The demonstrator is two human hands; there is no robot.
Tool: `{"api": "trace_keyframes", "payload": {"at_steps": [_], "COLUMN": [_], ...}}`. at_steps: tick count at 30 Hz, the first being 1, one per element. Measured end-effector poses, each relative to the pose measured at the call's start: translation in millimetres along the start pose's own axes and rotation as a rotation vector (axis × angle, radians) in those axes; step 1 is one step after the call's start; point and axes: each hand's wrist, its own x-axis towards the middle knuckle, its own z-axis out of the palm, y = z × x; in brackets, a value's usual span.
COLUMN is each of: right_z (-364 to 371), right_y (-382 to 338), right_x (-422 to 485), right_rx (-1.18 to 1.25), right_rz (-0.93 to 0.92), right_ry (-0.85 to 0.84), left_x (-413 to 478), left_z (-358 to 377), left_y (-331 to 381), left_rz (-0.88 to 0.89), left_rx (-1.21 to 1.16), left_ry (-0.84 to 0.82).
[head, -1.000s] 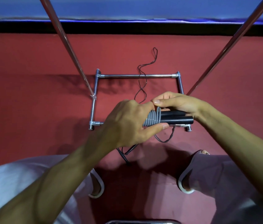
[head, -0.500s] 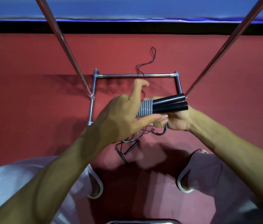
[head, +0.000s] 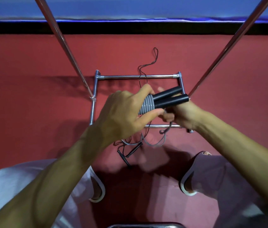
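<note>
A skipping rope with two black handles (head: 171, 98) is held in front of me, its grey cord (head: 146, 106) wound in tight coils around the handles' near ends. My left hand (head: 126, 116) grips the coiled part, thumb underneath and forefinger over the top. Below the handles, my right hand (head: 182, 114) pinches the loose grey cord, whose slack (head: 156, 142) hangs in a loop towards the floor. My right hand's fingers are blurred.
A second, thin black rope (head: 144, 74) with slim black handles (head: 133, 151) lies on the red floor. A chrome rectangular frame (head: 138, 77) lies beneath my hands, with two slanted chrome poles (head: 67, 51) rising from it. My knees in white shorts flank the bottom.
My right hand dropped from on top of the handles to beneath them, drawing the grey cord down. The black handles tilted upward to the right. More grey coils sit around the handles.
</note>
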Motion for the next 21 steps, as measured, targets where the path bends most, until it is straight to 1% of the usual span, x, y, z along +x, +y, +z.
{"api": "trace_keyframes", "payload": {"at_steps": [2, 3, 4, 5, 8, 12, 14, 17, 21], "right_z": [-11, -15, -15, -14, -1, 7, 9, 17, 21], "right_y": [-16, -23, -28, -31, -30, -14, -7, -2, -1], "right_x": [-4, -6, -10, -14, -22, -10, -3, 1, 1], "right_rx": [0.157, 0.161, 0.114, 0.017, -0.357, -0.567, -0.589, -0.538, -0.574], "right_rz": [-0.048, -0.083, -0.123, -0.153, -0.226, -0.37, -0.408, -0.445, -0.414], "right_ry": [-0.022, -0.033, -0.033, -0.005, 0.171, 0.506, 0.611, 0.724, 0.838], "left_x": [3, 4, 5, 6, 4, 2, 1, 3, 7], "left_z": [-3, -3, -3, -1, 4, 11, 12, 11, 14], "left_y": [-2, -2, -3, -4, -9, -12, -14, -16, -15], "left_rz": [-0.003, -0.004, -0.006, -0.01, -0.035, -0.078, -0.102, -0.127, -0.102], "left_rx": [0.016, 0.024, 0.03, 0.036, 0.063, 0.078, 0.061, 0.085, 0.162], "left_ry": [0.017, 0.016, 0.008, -0.002, -0.037, -0.084, -0.096, -0.111, -0.149]}}
